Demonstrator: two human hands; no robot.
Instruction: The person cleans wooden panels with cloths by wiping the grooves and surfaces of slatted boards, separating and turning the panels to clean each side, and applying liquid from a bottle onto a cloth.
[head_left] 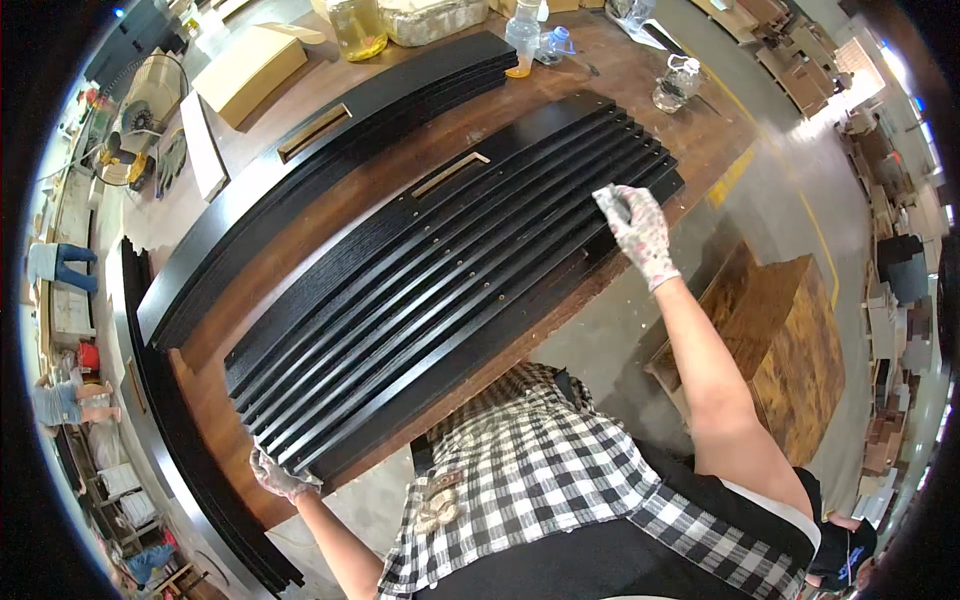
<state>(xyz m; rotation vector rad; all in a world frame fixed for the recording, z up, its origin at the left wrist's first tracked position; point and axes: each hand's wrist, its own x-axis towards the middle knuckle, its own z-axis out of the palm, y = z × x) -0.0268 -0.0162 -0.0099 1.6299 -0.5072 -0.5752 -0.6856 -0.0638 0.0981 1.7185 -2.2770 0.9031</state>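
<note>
Several black curved wooden boards (420,262) lie overlapping like steps on a brown worktable, their grain and small holes showing. One of the farther boards has a rectangular slot. My left hand (284,475), in a patterned white glove, is closed around the near left end of the boards. Over toward their right end is my right hand (642,236), gloved alike, its fingers pinching a small grey-white pad (607,203). Whether that is cloth or sandpaper cannot be made out. The pad appears just off the nearest boards.
Beyond lies another stack of black curved boards (235,225); more stand at the left edge. Bottles (677,84), a jar of yellow liquid (357,28) and a cardboard box (250,75) occupy the far side. A brown wooden box (790,335) sits on the floor at right.
</note>
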